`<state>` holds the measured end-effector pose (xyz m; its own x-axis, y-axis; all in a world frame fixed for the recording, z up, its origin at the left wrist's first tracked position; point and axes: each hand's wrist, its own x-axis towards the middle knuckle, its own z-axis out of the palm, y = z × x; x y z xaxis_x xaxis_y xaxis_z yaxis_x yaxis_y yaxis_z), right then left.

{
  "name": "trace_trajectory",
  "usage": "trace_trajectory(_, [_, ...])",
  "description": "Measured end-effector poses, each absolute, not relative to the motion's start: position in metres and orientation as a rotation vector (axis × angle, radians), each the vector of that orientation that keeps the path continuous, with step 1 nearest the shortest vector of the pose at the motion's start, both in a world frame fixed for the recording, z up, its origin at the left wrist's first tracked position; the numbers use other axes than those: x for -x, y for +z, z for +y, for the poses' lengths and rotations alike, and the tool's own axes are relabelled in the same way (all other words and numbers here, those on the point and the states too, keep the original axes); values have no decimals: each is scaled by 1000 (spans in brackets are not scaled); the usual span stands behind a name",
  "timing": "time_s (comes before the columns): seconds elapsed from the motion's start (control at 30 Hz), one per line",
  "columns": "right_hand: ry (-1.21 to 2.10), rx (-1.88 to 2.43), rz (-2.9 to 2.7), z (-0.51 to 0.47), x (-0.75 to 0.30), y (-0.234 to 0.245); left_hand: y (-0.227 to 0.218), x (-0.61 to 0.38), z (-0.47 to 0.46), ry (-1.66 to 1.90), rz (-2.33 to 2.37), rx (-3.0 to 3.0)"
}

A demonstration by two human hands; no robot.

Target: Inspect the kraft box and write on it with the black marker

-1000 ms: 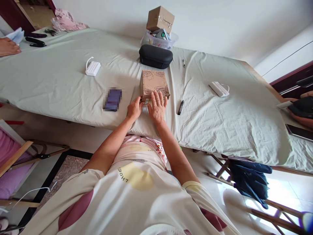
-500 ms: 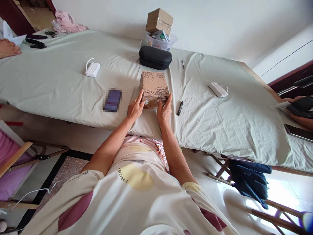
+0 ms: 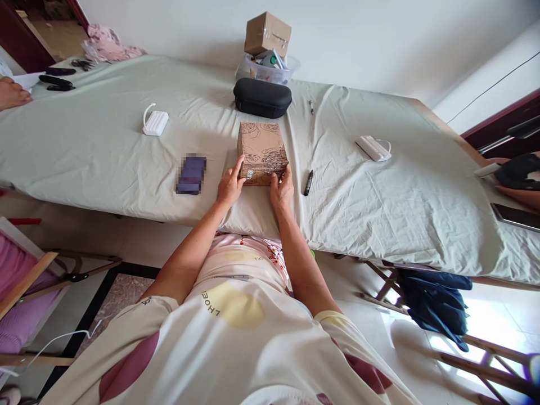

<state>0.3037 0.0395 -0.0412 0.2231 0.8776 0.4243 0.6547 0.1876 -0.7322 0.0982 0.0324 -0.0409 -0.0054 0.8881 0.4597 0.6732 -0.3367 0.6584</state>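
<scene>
A brown cardboard box (image 3: pixel 262 145) covered in black scribbled loops sits on the cloth-covered table in front of me. My left hand (image 3: pixel 230 183) grips its near left corner, thumb on the front face and fingers along the side. At the near right corner my right hand (image 3: pixel 282 190) holds the box the same way, its fingers bent around the edge. A black marker (image 3: pixel 309 183) lies just right of my right hand. To the left of my left hand is a dark blue phone-like item (image 3: pixel 192 175), partly pixelated.
Behind the box are a black zip case (image 3: pixel 262 98), a clear plastic tub (image 3: pixel 274 72) and another carton (image 3: pixel 269 34). White power banks (image 3: pixel 156 124) lie left and right. Another person's hand (image 3: pixel 12 94) rests at far left; a phone (image 3: pixel 517 215) lies at far right.
My view has shifted slightly. The fingers of my right hand have bent in more at the box's corner. The box stays on the table between both hands.
</scene>
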Motion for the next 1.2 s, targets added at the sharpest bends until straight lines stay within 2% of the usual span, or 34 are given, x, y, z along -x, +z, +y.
trace_trajectory(0.27, [255,1631,-1471,34,-304,-29,-32,-102,23,1117,1742,-2031])
trace_trajectory(0.47, [49,1776,-1365,42,-320,-26,-24,-104,19,994,1779,-2015])
trace_trajectory(0.63, [105,2028,-1306,46,-334,-29,-24,-102,19,1017,1767,-2013])
trace_trajectory(0.8, [72,2041,-1283,48,-341,-35,-29,-102,20,1091,1731,-2034])
trace_trajectory(1.2, [164,2159,-1170,36,-350,-21,-24,-103,18,992,1787,-2027])
